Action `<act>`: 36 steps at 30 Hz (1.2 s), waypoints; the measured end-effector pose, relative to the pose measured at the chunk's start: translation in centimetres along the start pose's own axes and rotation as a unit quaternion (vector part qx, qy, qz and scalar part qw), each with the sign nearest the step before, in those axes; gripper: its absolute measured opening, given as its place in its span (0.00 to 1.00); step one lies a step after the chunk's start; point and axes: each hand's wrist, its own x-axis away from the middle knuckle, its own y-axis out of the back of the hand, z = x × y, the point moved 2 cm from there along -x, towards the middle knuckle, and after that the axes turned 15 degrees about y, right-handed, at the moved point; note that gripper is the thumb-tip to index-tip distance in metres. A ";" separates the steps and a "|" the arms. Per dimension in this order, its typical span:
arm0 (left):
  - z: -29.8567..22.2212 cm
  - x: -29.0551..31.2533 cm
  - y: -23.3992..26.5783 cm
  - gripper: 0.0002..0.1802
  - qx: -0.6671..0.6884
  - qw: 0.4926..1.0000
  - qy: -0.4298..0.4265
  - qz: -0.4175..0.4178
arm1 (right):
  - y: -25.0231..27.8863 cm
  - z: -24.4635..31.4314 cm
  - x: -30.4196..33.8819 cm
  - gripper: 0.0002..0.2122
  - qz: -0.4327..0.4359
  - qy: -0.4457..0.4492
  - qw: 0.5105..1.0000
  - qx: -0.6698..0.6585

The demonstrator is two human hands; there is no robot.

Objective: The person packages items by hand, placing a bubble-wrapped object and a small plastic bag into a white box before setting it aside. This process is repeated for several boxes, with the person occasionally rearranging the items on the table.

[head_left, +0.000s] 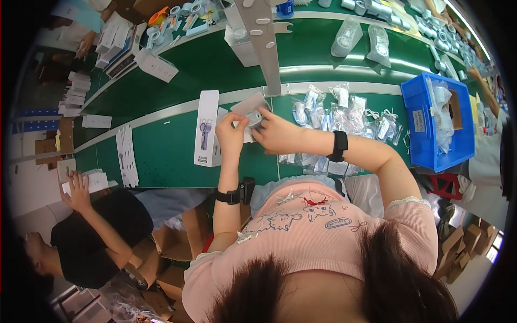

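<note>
Currently, left hand (230, 134): pinches a small pale item (253, 118) between thumb and fingertips.
Right hand (278, 134): half-curled, touches the item; cannot tell if it grips.

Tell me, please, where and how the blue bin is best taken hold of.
Probably the rim, at opposite sides, coming from above: the blue bin sits open-topped with its rim exposed, while the clear plastic inside looks too loose to lift by.
</note>
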 end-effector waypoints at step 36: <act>2.2 -0.5 -3.9 0.38 -0.350 0.929 0.006 0.119 | -10.2 -32.9 12.2 0.44 -0.210 -0.622 0.730 -0.190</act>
